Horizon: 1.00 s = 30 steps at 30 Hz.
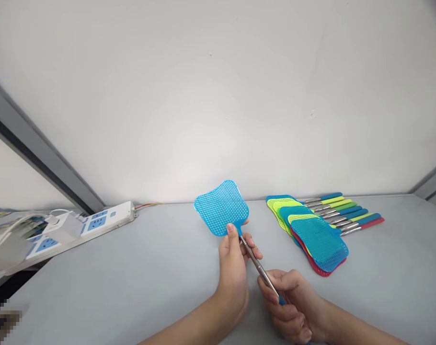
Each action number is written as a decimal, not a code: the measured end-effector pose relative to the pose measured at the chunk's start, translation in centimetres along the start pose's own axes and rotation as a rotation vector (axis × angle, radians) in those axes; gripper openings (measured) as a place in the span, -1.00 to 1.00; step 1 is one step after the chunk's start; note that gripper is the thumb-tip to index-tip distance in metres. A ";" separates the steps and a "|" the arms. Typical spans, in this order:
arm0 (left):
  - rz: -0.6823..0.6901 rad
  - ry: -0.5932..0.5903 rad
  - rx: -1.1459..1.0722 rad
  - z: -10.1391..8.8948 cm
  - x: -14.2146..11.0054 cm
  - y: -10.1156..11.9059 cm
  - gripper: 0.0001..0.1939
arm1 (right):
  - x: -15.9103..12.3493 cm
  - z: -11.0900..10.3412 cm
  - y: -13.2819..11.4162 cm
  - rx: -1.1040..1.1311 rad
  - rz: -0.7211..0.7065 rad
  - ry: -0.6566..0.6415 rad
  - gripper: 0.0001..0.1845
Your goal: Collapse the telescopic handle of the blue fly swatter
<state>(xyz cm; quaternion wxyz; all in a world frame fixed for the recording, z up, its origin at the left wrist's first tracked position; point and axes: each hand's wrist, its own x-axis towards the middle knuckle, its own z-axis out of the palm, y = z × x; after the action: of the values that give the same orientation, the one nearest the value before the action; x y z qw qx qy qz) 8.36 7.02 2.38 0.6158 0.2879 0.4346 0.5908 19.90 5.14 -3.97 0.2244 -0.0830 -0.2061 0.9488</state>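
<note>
I hold a blue fly swatter (221, 208) over the grey table (131, 273). Its mesh head points up and away from me, and a thin metal rod (258, 266) runs down from it. My left hand (234, 268) pinches the neck just below the mesh head, thumb on top. My right hand (293, 302) is closed round the lower end of the rod, where a bit of blue handle shows between the fingers.
A fanned pile of fly swatters (316, 235) in blue, yellow-green and red lies to the right, handles (347, 213) pointing right. A white power strip (96, 223) with plugs and cables lies at the left, near the table's edge. A white wall stands behind.
</note>
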 end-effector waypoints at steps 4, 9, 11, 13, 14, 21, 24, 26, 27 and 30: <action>-0.003 0.021 0.044 -0.1 0.1 0.1 -0.63 | 0.0 0.2 0.0 0.006 0.000 0.018 -0.72; -0.016 0.025 0.071 -0.3 0.3 0.2 -0.60 | -0.1 0.4 -0.1 0.005 -0.008 0.015 -0.76; -0.007 0.020 0.094 -0.4 0.5 0.2 -0.60 | -0.1 0.5 -0.1 0.003 -0.006 0.013 -0.76; 0.009 0.014 0.117 -0.5 0.7 0.2 -0.61 | 0.0 0.6 -0.1 0.004 -0.003 0.020 -0.75; 0.017 0.014 0.126 -0.6 0.8 0.2 -0.61 | 0.0 0.6 -0.1 0.003 -0.004 0.022 -0.75; 0.003 0.039 0.141 -0.6 0.9 0.4 -0.60 | 0.1 0.3 -0.2 -0.017 -0.011 0.033 -0.75; -0.007 0.038 0.150 -0.6 1.0 0.5 -0.58 | 0.0 0.3 -0.1 -0.020 -0.009 0.037 -0.77; -0.002 0.026 0.157 -0.6 1.1 0.5 -0.56 | 0.0 0.3 -0.1 -0.028 -0.008 0.050 -0.79; 0.000 0.016 0.155 -0.7 1.2 0.5 -0.55 | 0.0 0.4 -0.1 -0.032 -0.007 0.059 -0.80; 0.001 -0.010 0.127 -0.7 1.3 0.6 -0.54 | 0.1 0.5 -0.2 -0.040 -0.006 0.088 -0.81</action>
<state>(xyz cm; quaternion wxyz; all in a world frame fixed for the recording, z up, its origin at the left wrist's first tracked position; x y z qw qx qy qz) 7.38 8.26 2.32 0.5980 0.3296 0.4681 0.5610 19.74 5.14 -3.40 0.2346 -0.1284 -0.2154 0.9392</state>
